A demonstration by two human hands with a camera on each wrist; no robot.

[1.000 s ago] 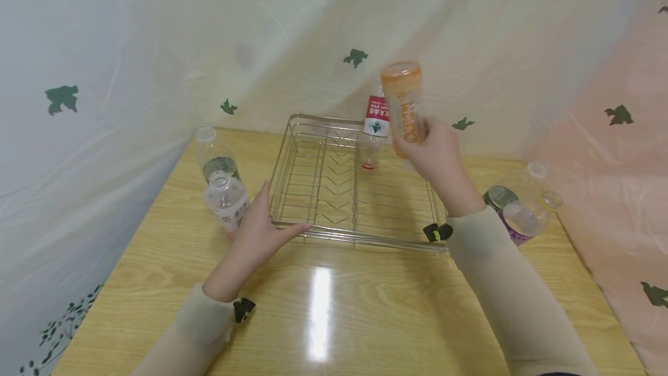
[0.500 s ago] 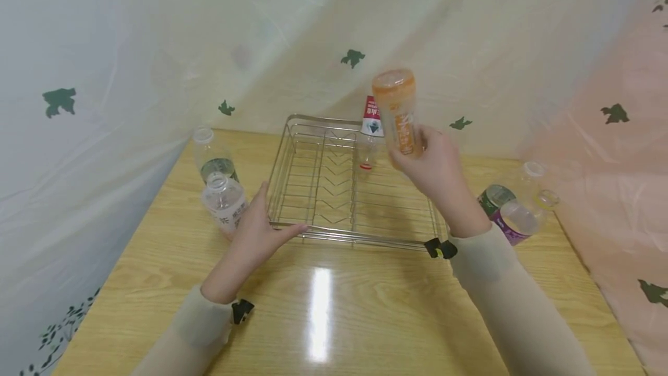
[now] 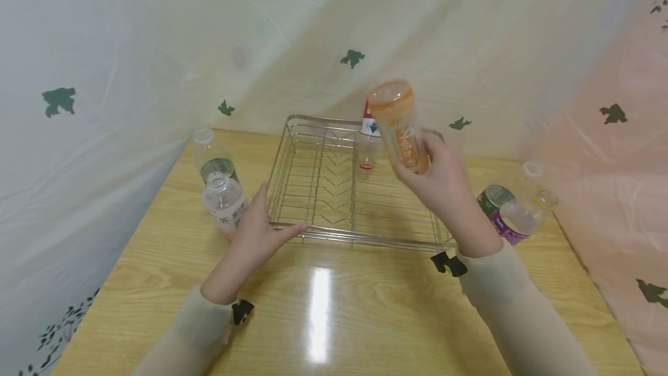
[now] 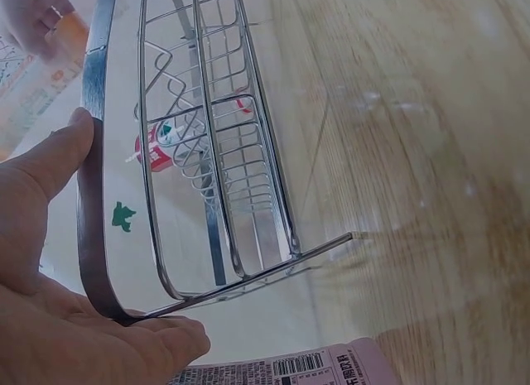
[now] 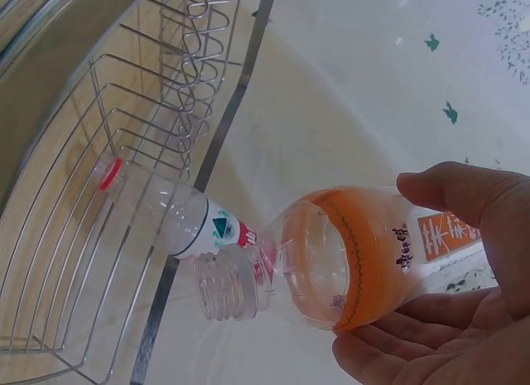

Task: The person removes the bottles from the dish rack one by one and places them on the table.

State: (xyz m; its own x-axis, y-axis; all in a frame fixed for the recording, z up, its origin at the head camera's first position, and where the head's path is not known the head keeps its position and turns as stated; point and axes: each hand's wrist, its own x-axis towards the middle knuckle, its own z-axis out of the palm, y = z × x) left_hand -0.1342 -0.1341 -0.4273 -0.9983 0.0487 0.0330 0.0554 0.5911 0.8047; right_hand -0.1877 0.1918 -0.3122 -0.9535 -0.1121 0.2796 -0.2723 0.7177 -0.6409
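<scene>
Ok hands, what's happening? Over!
Right hand grips orange-labelled clear plastic bottle, neck-down. Left hand touches silver wire rack. Possible obstacle: red-labelled clear plastic bottle inside.

1 white glare streak on table (image 3: 386, 312), soft shadows on curtain (image 3: 292, 45), hazy wrist views

Your head view looks forward and down, the rack (image 3: 357, 235) mid-frame; your wrist views look in tilted from close up, sharing it left of centre.
</scene>
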